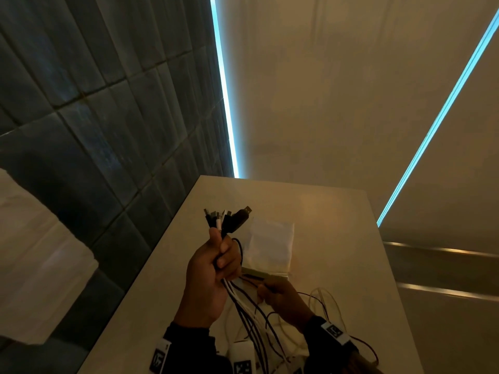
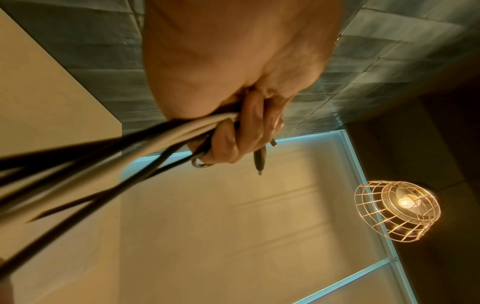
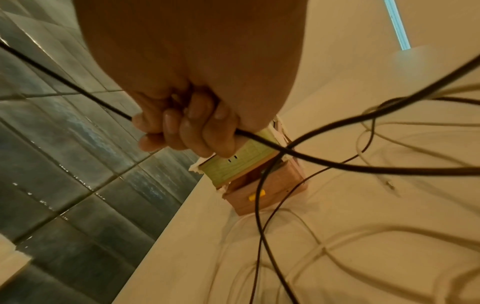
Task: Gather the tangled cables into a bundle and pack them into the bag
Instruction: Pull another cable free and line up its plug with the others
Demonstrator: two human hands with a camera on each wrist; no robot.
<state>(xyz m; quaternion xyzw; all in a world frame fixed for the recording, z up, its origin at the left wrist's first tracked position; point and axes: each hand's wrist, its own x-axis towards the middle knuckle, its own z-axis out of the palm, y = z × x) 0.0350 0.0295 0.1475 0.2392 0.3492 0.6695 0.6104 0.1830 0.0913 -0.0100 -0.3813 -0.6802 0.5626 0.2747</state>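
Blurred cables nearest, ends cut off

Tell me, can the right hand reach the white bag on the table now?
Probably not yet: the right hand is close to the bag, with nothing between, but its fingers are curled round a black cable.

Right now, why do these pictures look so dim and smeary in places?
Head view: dim warm light with bright cyan light strips. Left wrist view: the cables near the lens are blurred; the caged lamp glares. Right wrist view: the black cable is soft, the edges bent by the wide lens.
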